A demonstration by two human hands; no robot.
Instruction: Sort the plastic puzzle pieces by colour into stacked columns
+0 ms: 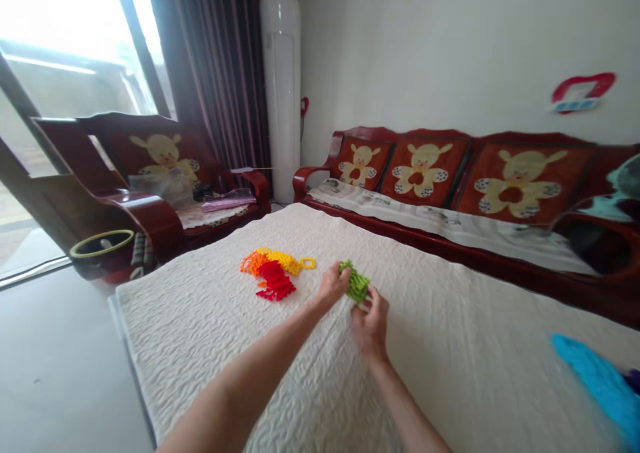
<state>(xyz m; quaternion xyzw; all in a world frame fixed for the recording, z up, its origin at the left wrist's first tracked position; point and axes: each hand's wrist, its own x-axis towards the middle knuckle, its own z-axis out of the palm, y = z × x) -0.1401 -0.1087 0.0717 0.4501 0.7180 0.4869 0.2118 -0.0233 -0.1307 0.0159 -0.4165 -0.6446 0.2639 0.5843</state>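
Note:
A bundle of green plastic pieces (357,282) is held between my two hands over the cream quilted cover (200,326). My left hand (334,285) grips its upper left end, fingers closed. At its lower right end, my right hand (371,320) has thumb and fingers bent around the edge. To the left of my hands lie red pieces (277,281), orange pieces (253,262) and yellow pieces (283,260), grouped together. One yellow square frame (308,263) sticks out toward my left hand. How the green pieces join is too blurred to tell.
Blue pieces (597,380) lie at the right edge of the cover, with something dark purple (634,378) beside them. Behind stands a long wooden sofa (450,233) with bear cushions. An armchair (150,213) and a dark bucket (103,250) are at the left.

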